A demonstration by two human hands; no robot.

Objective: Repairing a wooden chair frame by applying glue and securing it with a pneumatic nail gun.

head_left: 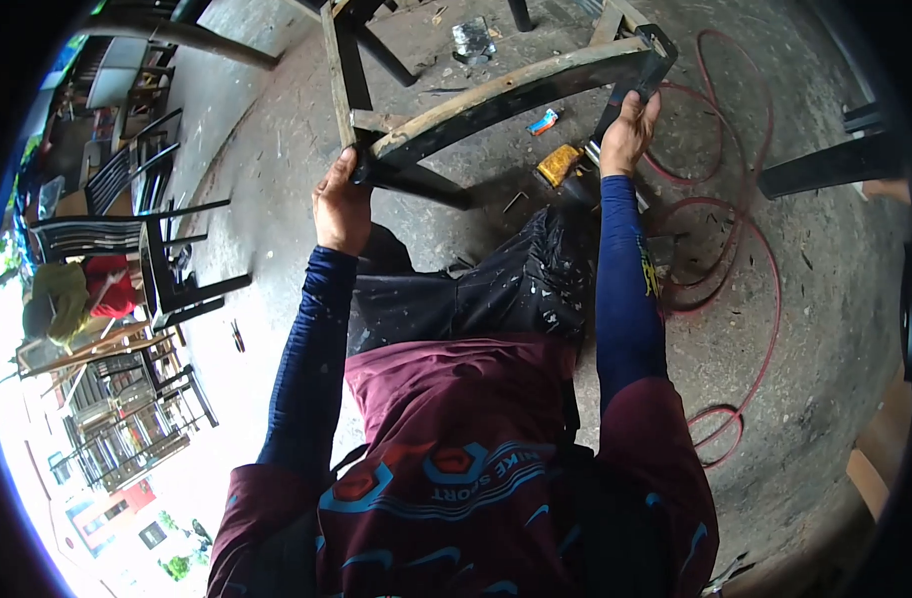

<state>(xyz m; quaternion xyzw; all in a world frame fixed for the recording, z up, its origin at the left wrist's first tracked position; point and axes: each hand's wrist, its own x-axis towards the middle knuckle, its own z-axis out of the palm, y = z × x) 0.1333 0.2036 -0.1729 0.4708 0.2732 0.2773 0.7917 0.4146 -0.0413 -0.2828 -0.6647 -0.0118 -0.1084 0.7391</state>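
Left grip (341, 202): pinched the near left corner of the frame, thumb uppermost; the undersides of the fingers were hidden.
Right grip (628, 135): closed around the black end post (661, 62) at the opposite end.
Chair frame (521, 92): wooden, black-painted, with bare wood along its upper edges; held in front of the person, over the trousers (456, 304) and the concrete floor (277, 130); whether any leg touched down could not be told.
Weight and stiffness: judged moderately heavy and rigid, better suited to two hands than one.
Surface feel: painted faces judged fairly smooth, bare edges rougher, with possible splinters; joints judged the likeliest weak points.
Best hold: judged to be the two solid corners at the ends of the curved rail, as taken, rather than mid-rail.
Long axis: the curved rail ran from the left grip up-picture toward the right grip, bowed away from the person.
Pointing: side members reached away toward the picture's top; the near black leg (416, 182) slanted rightward and slightly toward the person.
Beyond, near: yellow object (559, 164), kind unclear; small blue-and-red packet (543, 123).
Beyond, right: red hose (777, 289), looped on the floor.
Beyond, left: black slatted chairs (87, 239).
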